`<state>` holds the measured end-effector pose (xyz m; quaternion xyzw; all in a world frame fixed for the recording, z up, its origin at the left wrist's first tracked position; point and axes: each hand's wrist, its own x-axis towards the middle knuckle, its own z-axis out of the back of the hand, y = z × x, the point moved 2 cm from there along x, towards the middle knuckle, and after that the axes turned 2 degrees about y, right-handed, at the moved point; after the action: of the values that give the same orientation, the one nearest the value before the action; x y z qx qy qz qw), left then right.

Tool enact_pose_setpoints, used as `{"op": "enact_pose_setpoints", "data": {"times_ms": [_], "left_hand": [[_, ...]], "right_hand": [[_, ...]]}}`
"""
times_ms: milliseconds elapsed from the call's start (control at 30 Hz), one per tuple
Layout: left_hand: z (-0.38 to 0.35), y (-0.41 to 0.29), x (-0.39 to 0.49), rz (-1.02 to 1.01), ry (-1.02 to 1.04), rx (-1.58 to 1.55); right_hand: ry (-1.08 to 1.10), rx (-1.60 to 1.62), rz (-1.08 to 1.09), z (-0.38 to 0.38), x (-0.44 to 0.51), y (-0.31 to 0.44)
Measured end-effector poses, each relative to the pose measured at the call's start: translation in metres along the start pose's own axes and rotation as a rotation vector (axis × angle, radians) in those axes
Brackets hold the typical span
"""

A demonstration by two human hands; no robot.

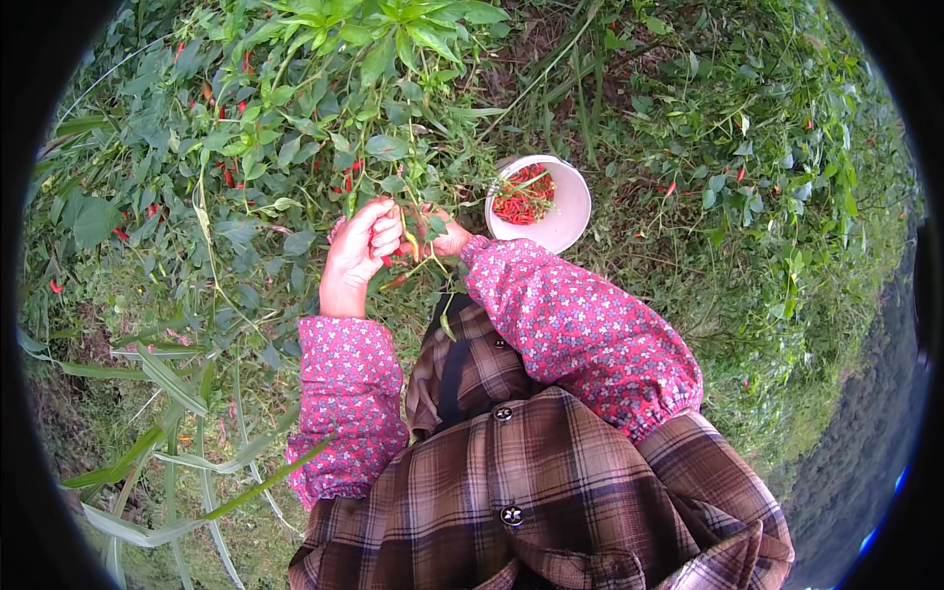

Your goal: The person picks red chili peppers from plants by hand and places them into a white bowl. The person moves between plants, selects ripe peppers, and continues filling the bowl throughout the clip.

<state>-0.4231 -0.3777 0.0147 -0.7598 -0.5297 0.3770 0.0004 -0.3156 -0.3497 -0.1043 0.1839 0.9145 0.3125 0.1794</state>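
Observation:
My left hand [361, 240] is closed, its fingers curled around something red that peeks out below them, likely chili peppers. Close beside it, my right hand [441, 237] is at a chili stem, partly hidden by leaves; its fingertips are not clear. A yellow-green chili pepper [411, 240] hangs between both hands, and an orange-brown one [394, 282] is just below. To the right of my right hand, a white plastic bucket [574, 210] leans tilted, with many red chili peppers [522, 199] and some green stems inside.
Dense chili plants [295, 110] with red fruit rise ahead and to the left. More plants [745, 155] with scattered red peppers grow at the right. Long grass blades [173, 383] stand at the lower left, near my left sleeve. A dark strap crosses my plaid shirt.

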Motion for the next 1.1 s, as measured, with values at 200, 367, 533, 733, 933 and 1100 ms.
{"op": "enact_pose_setpoints", "data": {"times_ms": [200, 367, 533, 733, 933, 1100], "left_hand": [[0.012, -0.002, -0.005, 0.009, -0.057, -0.044], [0.011, -0.001, -0.004, 0.005, -0.021, -0.033], [0.02, 0.0, -0.004, 0.018, -0.018, -0.041], [0.023, 0.01, -0.01, 0.017, -0.451, 0.139], [0.018, 0.018, 0.001, 0.02, -0.538, 0.488], [0.0, 0.012, 0.006, 0.116, -0.515, 0.737]], "right_hand": [[-0.187, 0.195, -0.229, 0.002, -0.009, 0.033], [-0.257, 0.198, -0.325, -0.018, -0.017, 0.065], [-0.182, 0.119, -0.331, -0.005, -0.013, 0.065], [-0.309, -0.152, -0.388, -0.006, -0.02, 0.085], [-0.105, -0.471, -0.345, -0.005, -0.018, 0.086], [-0.098, -0.55, -0.34, -0.006, -0.022, 0.092]]}}
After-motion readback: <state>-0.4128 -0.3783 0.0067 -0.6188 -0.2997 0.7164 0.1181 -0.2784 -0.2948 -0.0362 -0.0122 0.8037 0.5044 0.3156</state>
